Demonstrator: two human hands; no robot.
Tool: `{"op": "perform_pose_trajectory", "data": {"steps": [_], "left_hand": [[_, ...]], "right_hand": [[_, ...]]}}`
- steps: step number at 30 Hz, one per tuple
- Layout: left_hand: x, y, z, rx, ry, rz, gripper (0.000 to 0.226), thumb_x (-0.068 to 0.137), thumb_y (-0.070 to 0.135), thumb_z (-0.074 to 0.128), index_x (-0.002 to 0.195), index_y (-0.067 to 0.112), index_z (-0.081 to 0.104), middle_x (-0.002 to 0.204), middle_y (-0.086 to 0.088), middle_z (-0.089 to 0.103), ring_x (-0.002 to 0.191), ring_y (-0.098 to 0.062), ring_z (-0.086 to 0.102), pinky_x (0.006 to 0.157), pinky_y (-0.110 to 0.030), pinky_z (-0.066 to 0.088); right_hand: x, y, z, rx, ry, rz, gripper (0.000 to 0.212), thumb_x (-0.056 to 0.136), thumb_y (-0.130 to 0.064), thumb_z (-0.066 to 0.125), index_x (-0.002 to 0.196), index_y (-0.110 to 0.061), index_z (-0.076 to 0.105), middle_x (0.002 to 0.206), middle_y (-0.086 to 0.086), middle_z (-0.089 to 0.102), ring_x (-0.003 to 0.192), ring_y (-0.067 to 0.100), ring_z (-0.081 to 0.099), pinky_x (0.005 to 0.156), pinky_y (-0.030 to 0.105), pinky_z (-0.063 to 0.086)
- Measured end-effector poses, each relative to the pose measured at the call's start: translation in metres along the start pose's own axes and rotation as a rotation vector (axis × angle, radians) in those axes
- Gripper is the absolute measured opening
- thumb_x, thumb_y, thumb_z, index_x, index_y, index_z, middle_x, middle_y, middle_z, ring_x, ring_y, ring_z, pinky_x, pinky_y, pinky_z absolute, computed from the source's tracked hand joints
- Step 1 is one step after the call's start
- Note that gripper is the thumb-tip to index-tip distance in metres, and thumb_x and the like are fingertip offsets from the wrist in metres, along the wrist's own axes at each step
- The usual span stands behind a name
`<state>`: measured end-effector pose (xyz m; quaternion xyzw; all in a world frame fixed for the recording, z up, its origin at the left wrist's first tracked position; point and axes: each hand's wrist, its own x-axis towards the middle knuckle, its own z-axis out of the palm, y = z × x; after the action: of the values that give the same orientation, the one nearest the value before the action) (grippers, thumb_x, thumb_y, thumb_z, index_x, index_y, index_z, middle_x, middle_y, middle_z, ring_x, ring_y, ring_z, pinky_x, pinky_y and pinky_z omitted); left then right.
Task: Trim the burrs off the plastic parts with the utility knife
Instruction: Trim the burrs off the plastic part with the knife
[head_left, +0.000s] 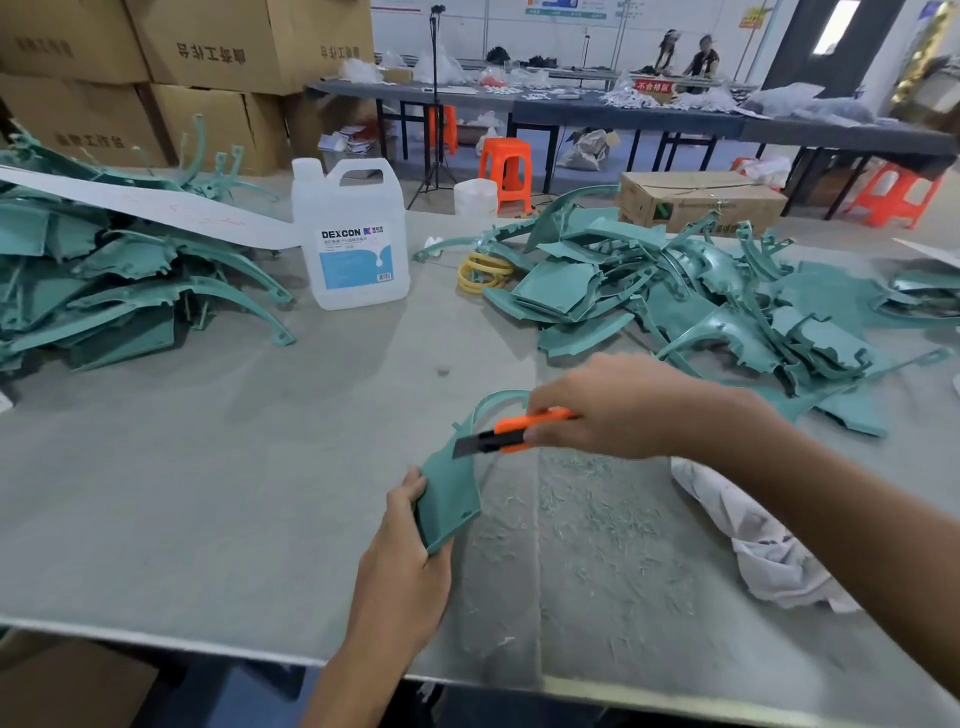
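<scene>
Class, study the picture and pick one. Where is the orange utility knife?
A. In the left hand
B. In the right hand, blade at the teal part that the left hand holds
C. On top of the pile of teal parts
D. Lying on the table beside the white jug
B: the right hand grips the utility knife, and its blade meets the teal part that the left hand holds by its near end.
</scene>
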<state>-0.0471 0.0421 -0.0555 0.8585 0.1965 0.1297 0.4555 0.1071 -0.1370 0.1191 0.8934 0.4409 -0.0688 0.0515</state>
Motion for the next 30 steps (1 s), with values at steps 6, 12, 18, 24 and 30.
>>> {"op": "perform_pose_trajectory", "data": {"steps": [6, 12, 18, 24, 30], "left_hand": [[-0.001, -0.002, -0.001, -0.011, 0.004, 0.018, 0.051, 0.100, 0.032, 0.055, 0.143, 0.038, 0.030, 0.158, 0.026, 0.028, 0.142, -0.010, 0.041, 0.110, -0.030, 0.041], [-0.001, -0.002, -0.001, -0.046, 0.034, 0.057, 0.051, 0.098, 0.035, 0.058, 0.143, 0.033, 0.033, 0.158, 0.021, 0.032, 0.141, -0.012, 0.043, 0.110, -0.034, 0.043], [0.002, -0.006, 0.000, -0.072, 0.064, 0.045, 0.047, 0.096, 0.036, 0.061, 0.138, 0.033, 0.040, 0.153, 0.022, 0.039, 0.136, -0.012, 0.049, 0.102, -0.026, 0.044], [0.000, -0.006, 0.001, -0.044, 0.061, 0.057, 0.046, 0.097, 0.032, 0.061, 0.136, 0.036, 0.038, 0.155, 0.018, 0.041, 0.136, -0.015, 0.050, 0.102, -0.028, 0.045], [0.001, -0.004, 0.001, -0.016, 0.055, 0.034, 0.047, 0.097, 0.041, 0.058, 0.138, 0.037, 0.036, 0.155, 0.018, 0.042, 0.134, -0.020, 0.052, 0.100, -0.035, 0.047]], "right_hand": [[0.048, 0.063, 0.024, -0.089, 0.016, 0.165, 0.035, 0.100, -0.061, 0.044, 0.101, -0.033, 0.065, 0.077, -0.012, 0.058, 0.066, 0.005, 0.053, 0.055, 0.027, 0.040], [0.026, 0.107, 0.083, -0.020, -0.044, 0.453, 0.040, 0.103, -0.056, 0.042, 0.106, -0.023, 0.065, 0.086, 0.001, 0.066, 0.074, 0.018, 0.063, 0.061, 0.029, 0.046], [-0.007, 0.035, 0.086, 0.615, 0.295, 0.347, 0.024, 0.104, -0.048, 0.044, 0.101, -0.031, 0.061, 0.077, -0.001, 0.067, 0.062, 0.016, 0.062, 0.059, 0.040, 0.054], [-0.012, -0.023, 0.062, 0.485, 0.159, 0.071, 0.024, 0.102, -0.054, 0.046, 0.103, -0.034, 0.060, 0.072, -0.007, 0.061, 0.060, 0.007, 0.056, 0.055, 0.031, 0.045], [0.026, 0.023, 0.038, 0.273, 0.047, 0.212, 0.030, 0.103, -0.056, 0.043, 0.102, -0.033, 0.062, 0.077, -0.008, 0.061, 0.077, 0.019, 0.063, 0.073, 0.037, 0.055]]}}
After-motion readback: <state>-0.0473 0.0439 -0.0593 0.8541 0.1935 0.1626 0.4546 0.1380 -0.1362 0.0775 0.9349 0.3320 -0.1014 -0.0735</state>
